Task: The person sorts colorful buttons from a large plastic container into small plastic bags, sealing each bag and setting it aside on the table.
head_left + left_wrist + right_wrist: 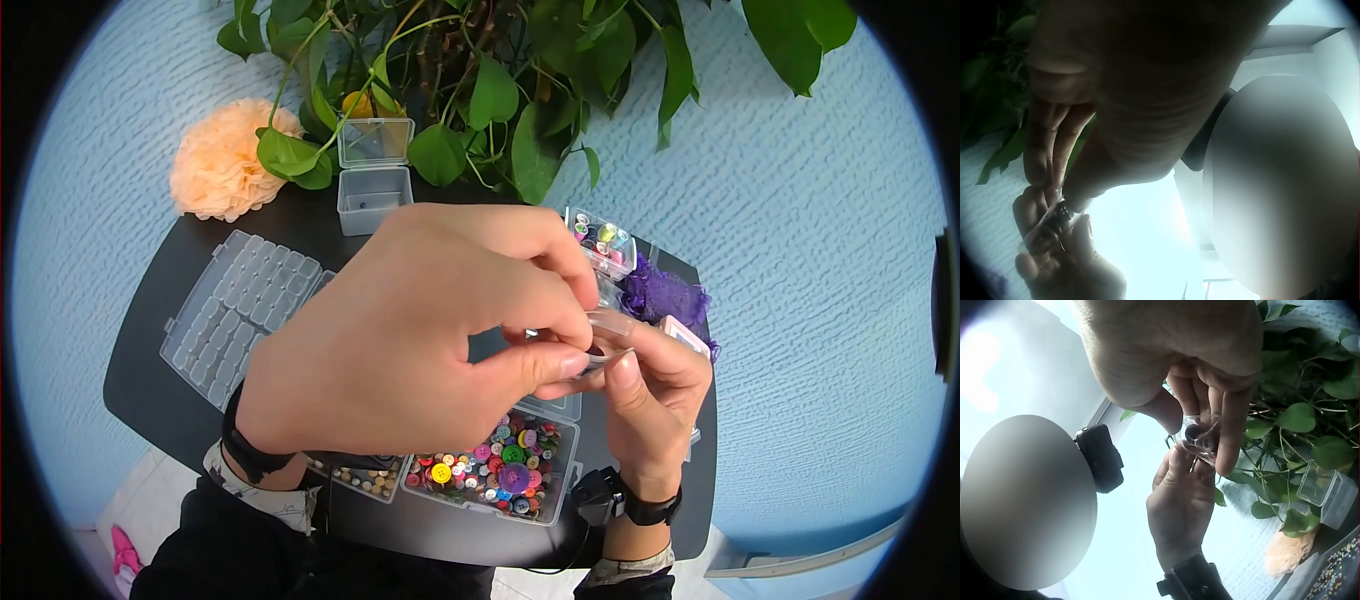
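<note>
A small clear plastic container [1200, 434] with dark round pieces inside is between my two hands, above the table. My right hand [655, 395] grips it, thumb on one side and fingers round the other. Coming across from the left, my left hand [390, 330] pinches at its near end with thumb and forefinger. In the left wrist view the clear container [1054, 225] shows dark ridged contents close to the left fingertips. I cannot tell whether the left fingertips also hold one of the pieces. Below the hands lies a clear box of colourful buttons [510, 460].
A box of pale round pieces [370, 482] adjoins the button box. On the left is a clear many-lidded organizer [245, 310]; behind stands an open-lidded small box [375, 195]. Thread spools fill a box [602, 240] beside purple fabric [665, 297]. Plant leaves [495, 90] overhang the back.
</note>
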`<state>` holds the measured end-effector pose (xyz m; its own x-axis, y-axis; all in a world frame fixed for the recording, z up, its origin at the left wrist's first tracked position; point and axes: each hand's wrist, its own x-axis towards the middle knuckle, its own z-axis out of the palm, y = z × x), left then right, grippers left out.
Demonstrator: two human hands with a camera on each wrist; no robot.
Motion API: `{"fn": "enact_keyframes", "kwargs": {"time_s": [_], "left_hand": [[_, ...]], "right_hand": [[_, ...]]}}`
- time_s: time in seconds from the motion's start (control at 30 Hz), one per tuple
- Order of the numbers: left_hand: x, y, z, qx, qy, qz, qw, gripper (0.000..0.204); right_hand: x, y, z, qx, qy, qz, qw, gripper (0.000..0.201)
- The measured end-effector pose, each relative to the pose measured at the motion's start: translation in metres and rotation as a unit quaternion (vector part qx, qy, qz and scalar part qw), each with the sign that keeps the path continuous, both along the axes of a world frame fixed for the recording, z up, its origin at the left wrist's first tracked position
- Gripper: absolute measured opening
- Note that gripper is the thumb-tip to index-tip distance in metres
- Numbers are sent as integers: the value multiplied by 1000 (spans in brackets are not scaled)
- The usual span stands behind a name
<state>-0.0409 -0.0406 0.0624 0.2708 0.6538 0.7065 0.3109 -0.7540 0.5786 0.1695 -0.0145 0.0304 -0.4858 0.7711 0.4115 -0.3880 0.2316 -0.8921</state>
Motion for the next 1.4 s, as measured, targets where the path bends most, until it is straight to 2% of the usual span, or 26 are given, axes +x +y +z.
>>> {"fn": "enact_keyframes", "kwargs": {"time_s": [0.4,0.5,0.57,0.7,0.77,1.0,1.07,1.1,1.27,1.4], "left_hand": [[0,-3,1,-19,31,-14,999,10],[2,-4,1,-62,26,-3,998,10],[1,-1,1,-16,38,-7,999,10],[6,-3,1,-27,24,17,999,9],[9,-1,-1,-7,-19,30,999,8],[12,2,-4,50,1,64,997,11],[13,3,-5,60,0,65,996,14],[13,3,-5,60,0,64,996,14],[14,3,-4,79,-1,75,994,14],[14,4,-4,95,-9,65,993,14]], "right_hand": [[-3,-4,4,30,-64,-47,996,30],[-5,-4,3,79,-78,-64,992,29],[-6,-5,4,63,-84,-77,992,28],[-5,-4,4,86,-86,-89,989,27],[-4,-3,4,116,-90,-123,982,26],[-7,-1,5,130,-68,-122,982,24],[-10,-5,8,53,-44,-118,991,22],[-10,-4,6,53,-44,-118,991,22],[-2,0,2,110,-84,-169,976,21],[-2,0,3,112,-74,-167,977,21]]}}
